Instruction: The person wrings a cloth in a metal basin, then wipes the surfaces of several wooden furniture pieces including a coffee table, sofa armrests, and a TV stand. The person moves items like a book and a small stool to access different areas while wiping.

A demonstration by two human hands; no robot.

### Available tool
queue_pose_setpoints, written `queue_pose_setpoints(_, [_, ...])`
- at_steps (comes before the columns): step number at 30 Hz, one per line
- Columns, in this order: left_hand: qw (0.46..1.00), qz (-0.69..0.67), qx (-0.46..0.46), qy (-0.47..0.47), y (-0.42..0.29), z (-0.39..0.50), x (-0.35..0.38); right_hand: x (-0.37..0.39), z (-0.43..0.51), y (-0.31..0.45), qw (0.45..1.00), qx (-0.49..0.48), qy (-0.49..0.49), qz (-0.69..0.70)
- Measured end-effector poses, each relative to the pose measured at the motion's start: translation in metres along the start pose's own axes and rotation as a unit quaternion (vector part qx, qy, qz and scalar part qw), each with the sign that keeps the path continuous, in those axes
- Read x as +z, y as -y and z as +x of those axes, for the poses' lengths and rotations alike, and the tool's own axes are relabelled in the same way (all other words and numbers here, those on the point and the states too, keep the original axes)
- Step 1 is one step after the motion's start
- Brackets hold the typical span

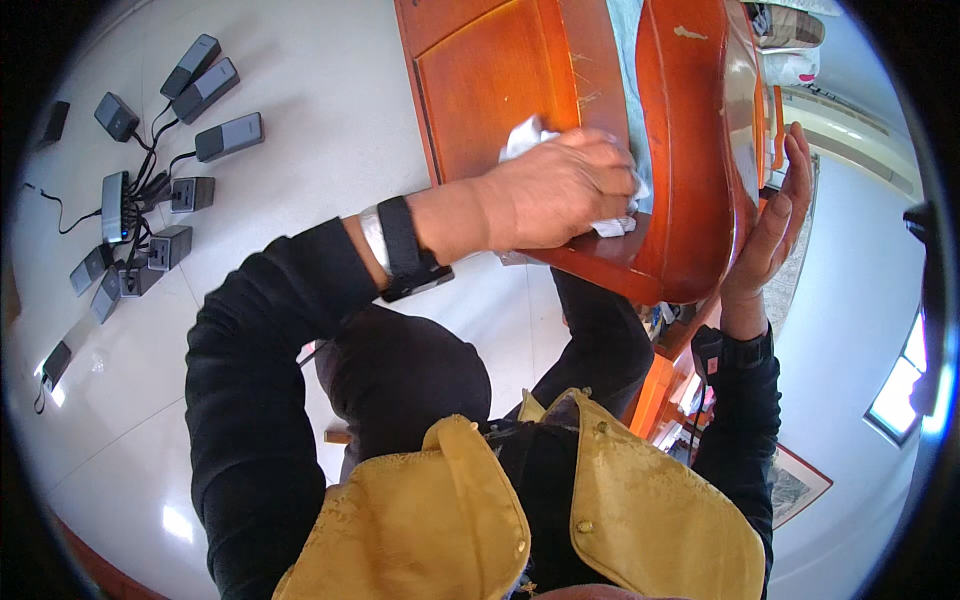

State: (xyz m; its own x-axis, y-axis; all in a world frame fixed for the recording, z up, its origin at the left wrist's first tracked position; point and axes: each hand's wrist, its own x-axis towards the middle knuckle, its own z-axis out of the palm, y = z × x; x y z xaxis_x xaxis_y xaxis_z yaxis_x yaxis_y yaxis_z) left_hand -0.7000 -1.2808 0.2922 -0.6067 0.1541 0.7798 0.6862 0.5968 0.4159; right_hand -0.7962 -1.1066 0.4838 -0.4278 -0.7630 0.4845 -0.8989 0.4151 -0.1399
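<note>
My left hand [555, 191] is closed around a crumpled white cloth [525, 137]. It presses the cloth against a varnished reddish-brown wooden furniture panel [495, 82], near its inner corner; the fingers are slightly blurred. A dark band and a silver one circle that wrist. Beside the hand rises a curved wooden rail [686, 150] with a chipped patch in its varnish. Light blue fabric [628, 67] shows in the gap between panel and rail. On the rail's far side my right hand [776, 214] stands with straight fingers, holding nothing; its palm base appears to touch the wood.
On the pale tiled floor [315, 67], several grey power banks [231, 136] are cabled to a hub [115, 206]. My bent knees [412, 367] are below the panel. A framed picture [799, 480] and a window [900, 375] are at the right.
</note>
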Motion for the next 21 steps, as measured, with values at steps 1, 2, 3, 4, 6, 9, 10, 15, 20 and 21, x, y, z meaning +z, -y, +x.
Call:
queue_pose_setpoints(1, [0.998,-0.036,0.019,-0.049,-0.004,-0.006,0.004,-0.001,0.001,0.000,1.000,-0.001,0.004,-0.005])
queue_pose_setpoints(2, [0.999,-0.034,0.027,-0.026,0.002,-0.009,0.004,-0.001,0.001,0.000,1.000,-0.004,0.007,-0.014])
queue_pose_setpoints(3, [0.998,-0.026,0.041,-0.040,0.015,-0.009,0.002,-0.001,0.002,0.001,1.000,-0.012,0.013,-0.018])
queue_pose_setpoints(4, [0.997,-0.018,0.063,-0.049,0.030,-0.007,-0.003,-0.001,0.002,0.001,1.000,-0.006,0.009,-0.015])
queue_pose_setpoints(6, [0.983,0.008,-0.023,-0.182,0.074,-0.005,-0.025,-0.001,0.003,0.002,1.000,-0.003,0.010,0.004])
queue_pose_setpoints(9, [0.863,-0.043,-0.159,-0.479,0.134,0.010,-0.051,-0.001,0.000,0.001,0.999,0.040,0.014,0.032])
queue_pose_setpoints(10, [0.878,-0.130,-0.149,-0.435,0.141,0.013,-0.048,-0.001,-0.001,0.001,0.998,0.054,0.011,0.034])
queue_pose_setpoints(15, [0.924,-0.129,-0.288,-0.215,0.061,-0.045,0.042,-0.002,-0.002,-0.003,0.999,0.040,0.010,0.003])
queue_pose_setpoints(20, [0.940,-0.199,-0.269,-0.070,0.020,-0.141,0.083,-0.004,0.001,-0.001,0.998,0.027,0.040,-0.029])
queue_pose_setpoints(21, [0.946,-0.203,-0.248,-0.046,0.032,-0.145,0.083,-0.005,0.001,0.000,0.998,0.031,0.043,-0.025])
